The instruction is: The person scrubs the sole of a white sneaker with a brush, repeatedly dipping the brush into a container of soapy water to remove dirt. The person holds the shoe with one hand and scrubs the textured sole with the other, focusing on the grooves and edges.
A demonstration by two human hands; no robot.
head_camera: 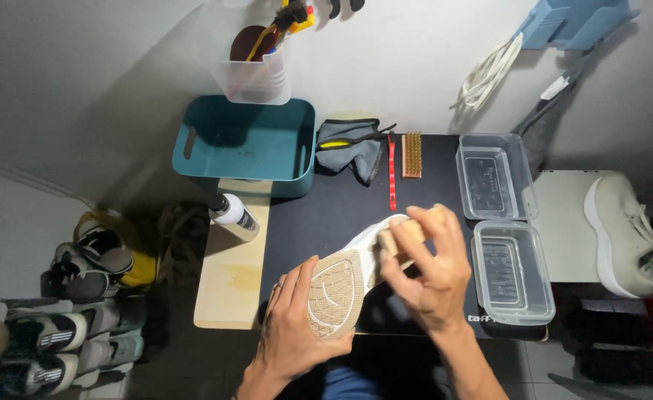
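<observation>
Head view: two clear plastic tubs (493, 176) sit along the right edge of my dark mat (312, 215), both looking empty; a teal bin (243, 141) stands at the far left corner, a clear cup (258, 78) of tools behind it. Open mat lies between the bin and my hands. My left hand (293, 326) cups the white shoe (345, 285) from below, sole up, fingers curled around its heel end. My right hand (434, 270) closes over a wooden brush (404, 233), pressed against the shoe's toe.
</observation>
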